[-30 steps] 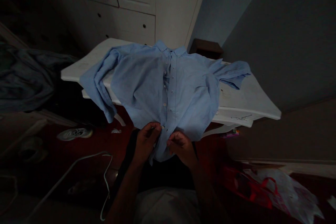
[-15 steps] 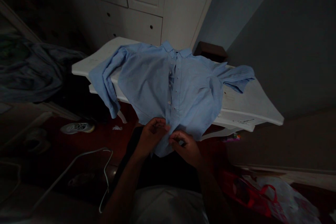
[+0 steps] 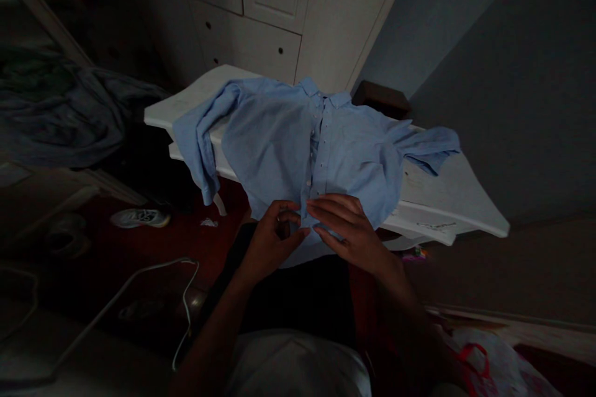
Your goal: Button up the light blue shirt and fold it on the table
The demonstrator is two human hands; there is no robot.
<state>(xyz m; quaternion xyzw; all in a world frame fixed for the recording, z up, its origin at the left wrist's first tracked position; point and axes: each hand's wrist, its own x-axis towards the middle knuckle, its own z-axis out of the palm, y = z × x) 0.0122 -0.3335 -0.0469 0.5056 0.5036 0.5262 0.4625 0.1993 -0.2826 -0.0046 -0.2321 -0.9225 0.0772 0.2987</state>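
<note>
A light blue button-up shirt (image 3: 274,130) lies spread front side up, its collar at the far side and its lower part hanging over the near table edge. The front placket is partly parted, with small buttons along it. My left hand (image 3: 277,232) is closed on the placket's lower part, thumb and fingers curled at the cloth. From the other side my right hand (image 3: 351,229) holds the same strip, fingers fairly straight and fingertips close to the left ones. The exact button or hole between the fingertips is hidden.
Under the shirt stands a white table (image 3: 465,192), with a white cabinet (image 3: 274,0) behind it. Grey clothes (image 3: 84,118) hang at the left. On the floor are a sneaker (image 3: 139,218), a white cable (image 3: 125,288) and a plastic bag (image 3: 507,360).
Both hands have moved up along the placket from near the hem. My right hand's fingers have straightened and lie over the strip. The whole view has shifted slightly.
</note>
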